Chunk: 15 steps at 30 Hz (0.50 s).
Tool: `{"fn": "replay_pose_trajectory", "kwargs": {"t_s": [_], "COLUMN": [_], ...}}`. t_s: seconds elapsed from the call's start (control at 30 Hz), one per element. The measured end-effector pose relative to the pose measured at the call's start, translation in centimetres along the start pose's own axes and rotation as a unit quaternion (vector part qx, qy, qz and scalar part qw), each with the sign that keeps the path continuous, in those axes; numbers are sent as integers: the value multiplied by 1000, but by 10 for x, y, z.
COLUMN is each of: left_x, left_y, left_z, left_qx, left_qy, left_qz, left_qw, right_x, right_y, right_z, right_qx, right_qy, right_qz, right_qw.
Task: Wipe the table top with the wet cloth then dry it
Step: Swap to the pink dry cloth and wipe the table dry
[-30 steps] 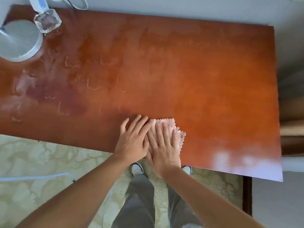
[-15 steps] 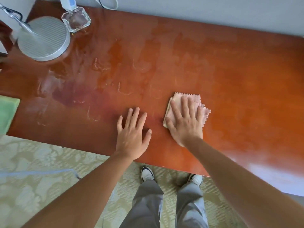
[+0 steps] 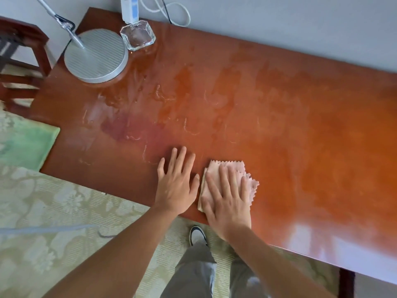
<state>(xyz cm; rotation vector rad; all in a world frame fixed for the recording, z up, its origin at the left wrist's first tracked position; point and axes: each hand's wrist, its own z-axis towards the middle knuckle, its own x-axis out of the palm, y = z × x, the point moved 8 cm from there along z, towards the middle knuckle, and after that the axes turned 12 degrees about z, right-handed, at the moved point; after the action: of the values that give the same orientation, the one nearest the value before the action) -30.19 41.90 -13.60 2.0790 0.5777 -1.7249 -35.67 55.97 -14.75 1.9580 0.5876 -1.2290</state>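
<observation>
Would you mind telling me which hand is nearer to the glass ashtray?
Left. The left hand lies flat on the table, below the glass ashtray; the right hand, pressing the pink cloth, is farther right.

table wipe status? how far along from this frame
Done: wet streaks and smears across the table top, mostly left and centre, suggest a wiping pass has already covered it. In hand: right hand presses the folded pink cloth flat near the front edge; left hand rests flat beside it. Left: the streaks remain; the green cloth at the left end lies untouched.
</observation>
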Motion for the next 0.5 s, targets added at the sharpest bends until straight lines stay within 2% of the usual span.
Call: {"fn": "replay_pose_trajectory", "kwargs": {"t_s": [0.23,0.4,0.5], "left_x": [-4,-11,-8], "left_y": [7,9,14], "left_z": [25,57,73], "left_qx": [-12,-35,-59], "left_qy": [-21,-40,-30], "left_qz": [-7,-18,-16], "left_qw": [1000,998,998], "right_x": [-3,-22,-44], "right_y": [5,-16,-29], "right_z": [12,89,149], "right_qx": [-14,24,37], "right_qy": [-29,5,-8], "right_qz": [-6,-19,-28], "right_qw": [999,1000,999]}}
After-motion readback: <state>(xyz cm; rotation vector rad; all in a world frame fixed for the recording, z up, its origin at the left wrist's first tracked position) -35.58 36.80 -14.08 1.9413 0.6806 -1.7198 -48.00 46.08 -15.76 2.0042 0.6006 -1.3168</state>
